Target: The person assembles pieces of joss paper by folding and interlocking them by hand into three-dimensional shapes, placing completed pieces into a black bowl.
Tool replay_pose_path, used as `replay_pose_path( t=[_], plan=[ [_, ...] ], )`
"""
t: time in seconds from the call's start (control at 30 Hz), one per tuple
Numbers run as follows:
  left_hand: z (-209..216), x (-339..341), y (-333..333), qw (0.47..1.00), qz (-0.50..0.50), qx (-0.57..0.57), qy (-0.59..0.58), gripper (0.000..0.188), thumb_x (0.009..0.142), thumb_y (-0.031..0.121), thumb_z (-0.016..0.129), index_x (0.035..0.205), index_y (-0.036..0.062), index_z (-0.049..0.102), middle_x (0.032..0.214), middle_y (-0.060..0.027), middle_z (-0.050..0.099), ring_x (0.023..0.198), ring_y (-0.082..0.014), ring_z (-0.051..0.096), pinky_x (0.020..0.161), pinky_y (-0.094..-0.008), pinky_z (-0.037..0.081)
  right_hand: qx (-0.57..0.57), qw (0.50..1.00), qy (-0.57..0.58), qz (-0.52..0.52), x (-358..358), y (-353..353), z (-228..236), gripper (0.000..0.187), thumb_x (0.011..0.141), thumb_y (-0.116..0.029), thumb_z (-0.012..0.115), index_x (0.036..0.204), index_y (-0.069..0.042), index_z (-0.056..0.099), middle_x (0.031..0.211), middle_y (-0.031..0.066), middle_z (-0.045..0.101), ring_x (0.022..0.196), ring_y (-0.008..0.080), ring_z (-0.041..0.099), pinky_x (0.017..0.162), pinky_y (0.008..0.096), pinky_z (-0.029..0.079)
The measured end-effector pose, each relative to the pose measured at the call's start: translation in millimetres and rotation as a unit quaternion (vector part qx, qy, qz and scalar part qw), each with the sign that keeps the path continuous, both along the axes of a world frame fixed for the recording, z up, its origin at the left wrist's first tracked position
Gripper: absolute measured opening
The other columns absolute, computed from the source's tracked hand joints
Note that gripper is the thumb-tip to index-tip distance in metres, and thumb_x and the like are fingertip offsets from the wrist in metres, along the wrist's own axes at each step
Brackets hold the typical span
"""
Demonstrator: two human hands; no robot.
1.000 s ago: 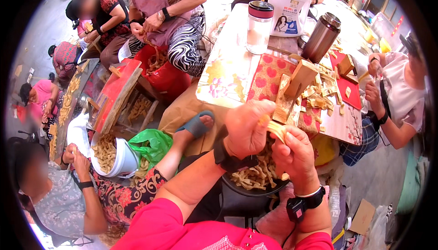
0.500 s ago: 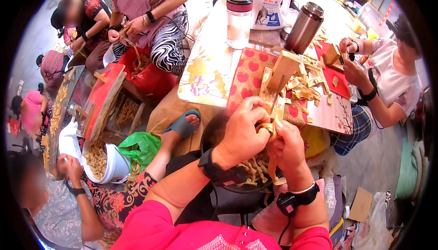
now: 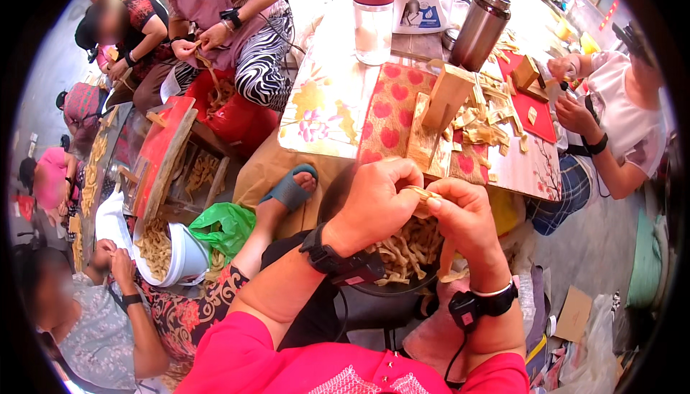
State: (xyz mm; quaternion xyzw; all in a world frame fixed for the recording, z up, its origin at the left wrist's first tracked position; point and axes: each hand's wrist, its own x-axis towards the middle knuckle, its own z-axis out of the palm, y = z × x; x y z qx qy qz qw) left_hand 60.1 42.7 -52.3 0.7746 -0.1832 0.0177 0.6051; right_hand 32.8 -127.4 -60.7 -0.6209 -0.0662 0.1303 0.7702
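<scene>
1. Head view, hands: the left hand [image 3: 377, 204] and the right hand [image 3: 467, 221] meet just above a dark bowl [image 3: 388, 288]. Both pinch one pale tan strip [image 3: 422, 194] between thumb and fingertips, the knuckles of the two hands almost touching. Each wrist wears a black band with a small device.

2. Head view, bowl: it sits in the person's lap, under the hands, and holds a heap of twisted tan strips [image 3: 406, 247] of the same kind. One more strip hangs over its right rim, beside the right wrist.

3. Head view, table: beyond the hands stands a low table with a flowered cloth [image 3: 323, 107] and a red mat with hearts [image 3: 392, 107]. On it lie wooden blocks [image 3: 438, 110] and loose pale strips. Further back stand a clear jar with a dark red lid [image 3: 374, 17] and a steel flask [image 3: 478, 28].

4. Head view, surroundings: to the left, a white bucket [image 3: 183, 257] holds more strips, and a green bag [image 3: 226, 225] lies next to it. A foot in a blue-grey sandal [image 3: 291, 189] rests near the table edge. Other people sit around; one at the right in a white top has both hands near a red mat.
</scene>
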Motion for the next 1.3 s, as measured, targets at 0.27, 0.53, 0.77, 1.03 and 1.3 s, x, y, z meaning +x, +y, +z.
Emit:
replay_pose_path(
  t=[0.27,0.53,0.77,1.03,1.3],
  plan=[
    [-1.1,5.0,7.1,0.996,-0.038,0.027,-0.074,0.009,0.071,0.006,0.063,0.076,-0.0002,0.058,0.065,-0.0132,0.056,0.059,-0.0177,0.057,0.057,-0.0289,0.045,0.175,0.982,0.068,-0.035,2.4,2.3,-5.5,0.013,0.09,-0.013,0.058,0.097,-0.002,0.063,0.068,-0.0026,0.055,0.047,0.0016,0.039,0.04,0.018,0.032],
    [14.0,7.7,18.6,0.936,-0.191,-0.1,0.28,0.019,0.083,0.008,0.057,0.065,0.0018,0.057,0.052,-0.0025,0.052,0.045,-0.0107,0.048,0.044,-0.0228,0.036,0.108,0.992,0.04,-0.044,3.9,-0.1,3.9,0.017,0.086,-0.016,0.061,0.089,0.001,0.062,0.063,-0.0041,0.053,0.048,0.0011,0.04,0.044,0.0156,0.03],
    [15.7,31.3,78.4,0.88,-0.223,-0.385,0.163,0.024,0.084,0.014,0.057,0.063,0.0042,0.053,0.052,-0.0016,0.049,0.042,-0.0104,0.044,0.042,-0.0228,0.035,0.046,0.99,-0.049,-0.123,13.4,-66.1,14.6,0.013,0.084,-0.011,0.058,0.076,-0.001,0.06,0.058,0.0001,0.053,0.045,0.0053,0.042,0.042,0.0185,0.033],
    [14.7,14.7,27.9,0.976,-0.098,0.079,-0.179,0.019,0.082,0.014,0.063,0.095,0.0007,0.06,0.087,-0.0093,0.063,0.082,-0.0234,0.061,0.07,-0.0319,0.049,-0.124,0.988,-0.077,-0.042,2.2,-28.8,19.7,0.01,0.082,-0.008,0.064,0.08,0.001,0.066,0.063,-0.0041,0.054,0.055,0.0027,0.044,0.048,0.0196,0.033],
    [6.4,8.0,17.5,0.926,-0.25,0.268,-0.089,0.016,0.085,0.021,0.057,0.088,0.0053,0.056,0.081,-0.0177,0.058,0.08,-0.0364,0.058,0.067,-0.0439,0.046,-0.249,0.963,-0.107,0.004,0.7,-23.1,23.0,0.01,0.082,-0.006,0.064,0.075,0.001,0.064,0.059,-0.0033,0.052,0.055,0.0026,0.044,0.047,0.0216,0.034]
  ],
)
